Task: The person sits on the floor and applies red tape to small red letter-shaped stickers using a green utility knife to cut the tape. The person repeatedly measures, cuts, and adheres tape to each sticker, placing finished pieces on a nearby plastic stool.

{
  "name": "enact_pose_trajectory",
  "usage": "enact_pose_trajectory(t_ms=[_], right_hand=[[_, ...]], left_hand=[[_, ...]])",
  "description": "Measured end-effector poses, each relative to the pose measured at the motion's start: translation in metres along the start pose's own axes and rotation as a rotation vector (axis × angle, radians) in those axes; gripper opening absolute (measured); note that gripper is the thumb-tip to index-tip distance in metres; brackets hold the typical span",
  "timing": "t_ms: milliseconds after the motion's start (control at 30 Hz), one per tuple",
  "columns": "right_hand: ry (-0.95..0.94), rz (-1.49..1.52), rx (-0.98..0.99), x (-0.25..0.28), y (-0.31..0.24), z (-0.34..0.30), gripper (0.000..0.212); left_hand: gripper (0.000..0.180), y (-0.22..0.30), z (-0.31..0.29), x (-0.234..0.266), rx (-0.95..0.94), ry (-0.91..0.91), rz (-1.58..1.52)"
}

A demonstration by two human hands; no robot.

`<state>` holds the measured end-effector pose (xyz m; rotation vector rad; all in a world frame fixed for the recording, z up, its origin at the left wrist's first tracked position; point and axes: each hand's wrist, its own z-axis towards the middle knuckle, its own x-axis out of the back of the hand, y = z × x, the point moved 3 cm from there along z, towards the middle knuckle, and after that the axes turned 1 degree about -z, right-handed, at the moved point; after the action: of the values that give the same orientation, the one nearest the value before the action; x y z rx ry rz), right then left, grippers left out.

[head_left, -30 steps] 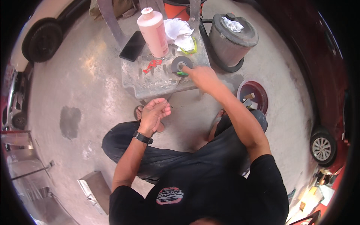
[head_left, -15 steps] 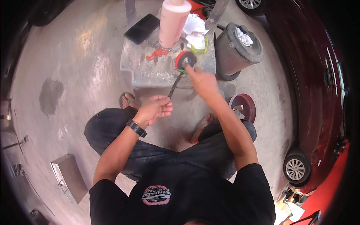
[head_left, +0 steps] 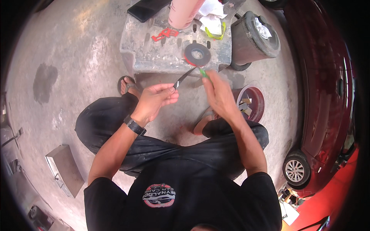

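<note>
Between thumb and fingers, my left hand [head_left: 157,101] pinches the end of a narrow black tape strip [head_left: 184,78]. My right hand [head_left: 219,94] is closed around a small green tool [head_left: 203,73], blurred, whose tip is near the strip's far end; its exact kind cannot be made out. Just beyond it, a roll of black tape with a red edge [head_left: 197,54] lies flat on a worn grey stool [head_left: 154,61]. Red plastic pieces [head_left: 165,34] lie to the roll's left.
A black phone [head_left: 148,8], a pink bottle [head_left: 185,13], crumpled white paper [head_left: 212,17] and a yellow-green item [head_left: 216,31] are on the stool. Right of it stand a grey lidded bin [head_left: 248,40] and a maroon tub [head_left: 257,104]. A dark red car [head_left: 323,88] is further right.
The right hand has pulled back from the roll toward me, with the green tool. The roll, upright-tilted before, now lies flat. The left hand still pinches the strip. The view has shifted.
</note>
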<state>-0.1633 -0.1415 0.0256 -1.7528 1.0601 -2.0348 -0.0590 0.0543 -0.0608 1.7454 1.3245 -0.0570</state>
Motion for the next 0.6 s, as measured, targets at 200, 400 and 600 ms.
enact_pose_trajectory(t_ms=[200, 400, 600], right_hand=[[-0.091, 0.543, -0.504, -0.05, 0.006, -0.041, 0.029], [-0.126, 0.985, -0.671, -0.069, 0.001, -0.026, 0.022], [-0.152, 1.105, -0.699, -0.067, 0.001, -0.019, 0.023]], left_hand=[[0.022, -0.01, -0.002, 0.001, -0.067, 0.009, 0.122], [0.015, -0.02, -0.004, -0.011, -0.215, -0.071, 0.19], [0.019, -0.019, -0.01, -0.009, -0.121, -0.104, 0.155]])
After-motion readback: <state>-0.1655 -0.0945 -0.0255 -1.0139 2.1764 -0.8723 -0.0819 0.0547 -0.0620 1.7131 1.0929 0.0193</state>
